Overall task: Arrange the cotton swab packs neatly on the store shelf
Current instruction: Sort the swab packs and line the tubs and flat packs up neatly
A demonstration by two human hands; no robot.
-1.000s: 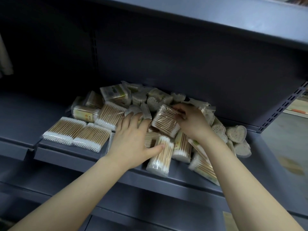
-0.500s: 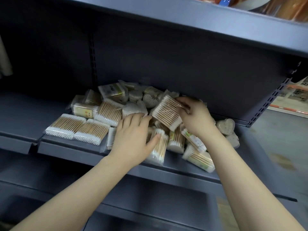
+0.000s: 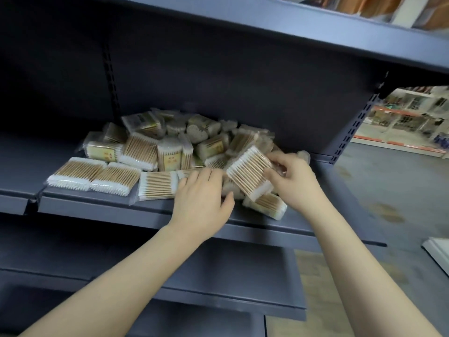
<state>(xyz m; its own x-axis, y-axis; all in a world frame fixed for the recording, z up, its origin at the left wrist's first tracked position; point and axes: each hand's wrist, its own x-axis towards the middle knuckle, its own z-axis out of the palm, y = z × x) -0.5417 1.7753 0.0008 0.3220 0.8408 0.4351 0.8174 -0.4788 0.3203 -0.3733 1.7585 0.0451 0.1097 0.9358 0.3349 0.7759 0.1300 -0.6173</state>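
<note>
- A dark grey store shelf point(image 3: 97, 203) is seen from above and in front, with a jumbled heap of cotton swab packs point(image 3: 194, 137) piled at the centre of the view and back towards 12 o'clock.
- Three flat packs point(image 3: 114, 177) are laid side by side along the shelf's front edge, at 9 o'clock from the hands.
- One tilted pack point(image 3: 249, 173) is held raised above the heap by the right hand point(image 3: 295, 181); the grip is closed on the pack's right edge, with the fingers curled round it.
- The left hand point(image 3: 202, 198) is laid palm down at the heap's front edge, at 9 o'clock from the held pack; its grip is open, fingers nearly straight and resting on packs, thumb spread to the right.
- Another pack point(image 3: 266, 205) is lying under the held one, near the shelf's front edge.
- An upper shelf point(image 3: 291, 27) is seen at 12 o'clock, and blurred shop racks point(image 3: 413, 108) at 2 o'clock.
</note>
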